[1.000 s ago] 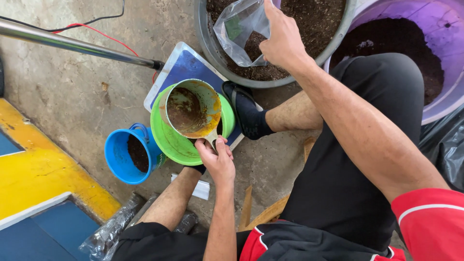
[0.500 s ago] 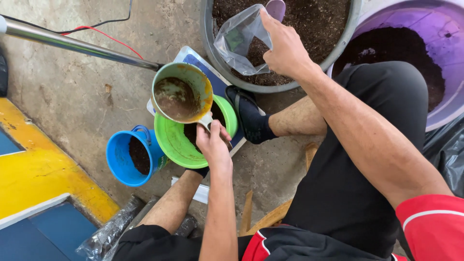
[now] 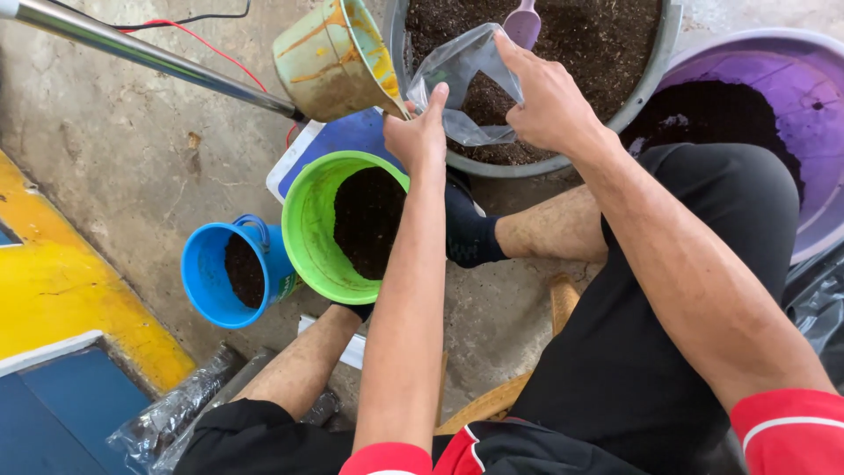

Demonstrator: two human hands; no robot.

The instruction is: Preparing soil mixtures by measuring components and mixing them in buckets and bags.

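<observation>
Mid-pour rn. My left hand (image 3: 420, 134) is wrapped tight round the handle of the stained metal cup (image 3: 338, 57), which is tipped hard over at about 11 o'clock from the green bowl (image 3: 309, 229), with its mouth right against the clear plastic bag (image 3: 457, 79). My right hand (image 3: 549, 105) pinches the bag's rim, thumb and fingers narrow on the plastic, holding it open over the big grey tub (image 3: 655, 66) of soil.

How far along, imo: the bag has some dark soil sitting in its bottom but it's far from full, so filling has started and is not done. Can't see from this angle if anything's left inside the cup. The green bowl has a good heap of soil in it, and the blue cup (image 3: 211, 277) at its 9 o'clock has a bit too. A purple scoop (image 3: 525, 22) is stuck in the tub at 12 o'clock. The purple tub (image 3: 791, 105) at 3 o'clock is also loaded.

Vs half a sec ago: the cup was sitting level just above the green bowl, soil showing inside. Now it's swung up to the bag and tilted, and my right hand has brought the bag down closer to meet it. Bowls haven't budged.
</observation>
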